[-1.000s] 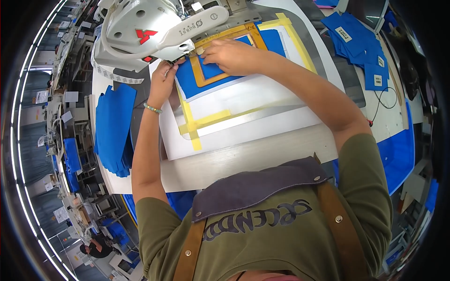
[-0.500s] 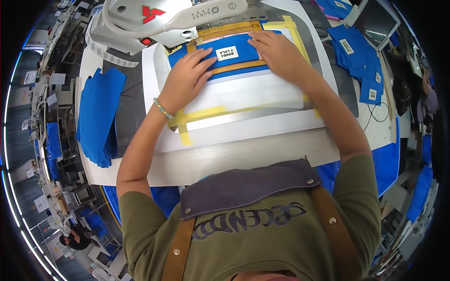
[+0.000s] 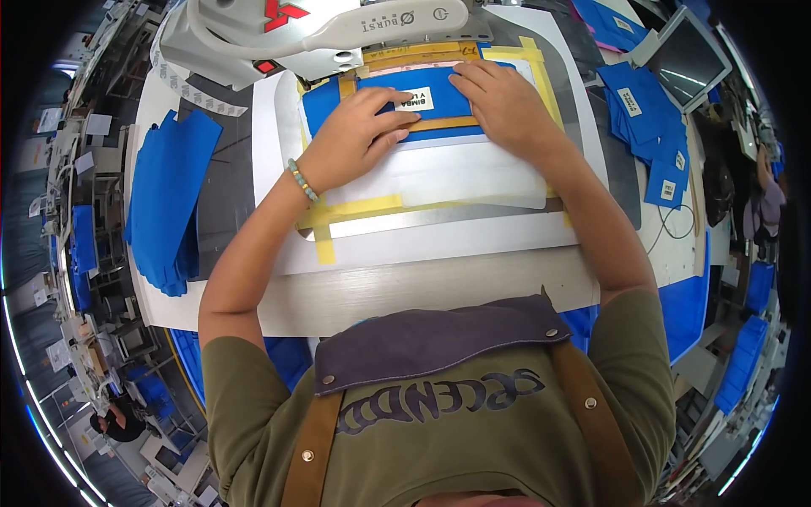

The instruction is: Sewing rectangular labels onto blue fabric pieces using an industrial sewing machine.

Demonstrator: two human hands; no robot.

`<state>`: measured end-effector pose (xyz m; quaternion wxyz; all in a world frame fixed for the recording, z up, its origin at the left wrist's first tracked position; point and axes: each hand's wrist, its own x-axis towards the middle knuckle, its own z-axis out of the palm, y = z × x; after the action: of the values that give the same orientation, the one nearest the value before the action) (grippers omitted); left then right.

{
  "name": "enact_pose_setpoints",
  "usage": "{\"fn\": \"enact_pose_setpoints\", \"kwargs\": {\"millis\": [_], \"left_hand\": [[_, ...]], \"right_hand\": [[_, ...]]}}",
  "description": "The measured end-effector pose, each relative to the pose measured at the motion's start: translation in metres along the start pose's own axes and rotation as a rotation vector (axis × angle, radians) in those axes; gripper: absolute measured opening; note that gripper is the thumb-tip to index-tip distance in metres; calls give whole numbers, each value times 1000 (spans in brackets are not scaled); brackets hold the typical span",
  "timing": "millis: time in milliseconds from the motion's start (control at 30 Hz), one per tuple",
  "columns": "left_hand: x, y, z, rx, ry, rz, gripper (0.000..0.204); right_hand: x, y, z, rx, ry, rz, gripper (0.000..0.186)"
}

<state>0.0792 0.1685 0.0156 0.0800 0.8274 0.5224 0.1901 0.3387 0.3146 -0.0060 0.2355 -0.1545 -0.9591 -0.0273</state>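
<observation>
A blue fabric piece (image 3: 456, 100) with a white printed label (image 3: 420, 99) lies in a taped frame on the white work board. My left hand (image 3: 361, 131) rests on its left part, fingers spread, the fingertips over the label's left edge. Flat on the right end of the piece lies my right hand (image 3: 505, 101), fingers stretched toward the far edge. A tan strip (image 3: 448, 123) runs along the near side of the piece, between the hands. Yellow tape (image 3: 355, 205) borders the board. Neither hand grips anything; both press from above.
A white machine head (image 3: 253, 42) overhangs the far left of the board. Blue fabric pieces (image 3: 169, 203) are stacked at the left, and labelled blue pieces (image 3: 642, 110) lie in a pile at the right. Behind that pile stands a screen (image 3: 688, 59). A thin black cable curls near the right edge.
My left hand has slid right along the blue piece, and its fingers now cover part of the label. The right hand stays at the right end.
</observation>
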Motion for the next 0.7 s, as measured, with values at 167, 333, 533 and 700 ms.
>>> {"fn": "enact_pose_setpoints", "kwargs": {"millis": [167, 333, 533, 700], "left_hand": [[9, 2, 12, -5, 43, -6, 41], [19, 9, 21, 167, 32, 64, 41], [19, 7, 21, 156, 28, 48, 43], [15, 5, 22, 173, 33, 22, 43]], "right_hand": [[1, 0, 3, -60, 47, -50, 35], [10, -3, 5, -42, 46, -83, 33], [16, -9, 3, -25, -16, -53, 32], [23, -15, 7, -38, -10, -83, 32]]}}
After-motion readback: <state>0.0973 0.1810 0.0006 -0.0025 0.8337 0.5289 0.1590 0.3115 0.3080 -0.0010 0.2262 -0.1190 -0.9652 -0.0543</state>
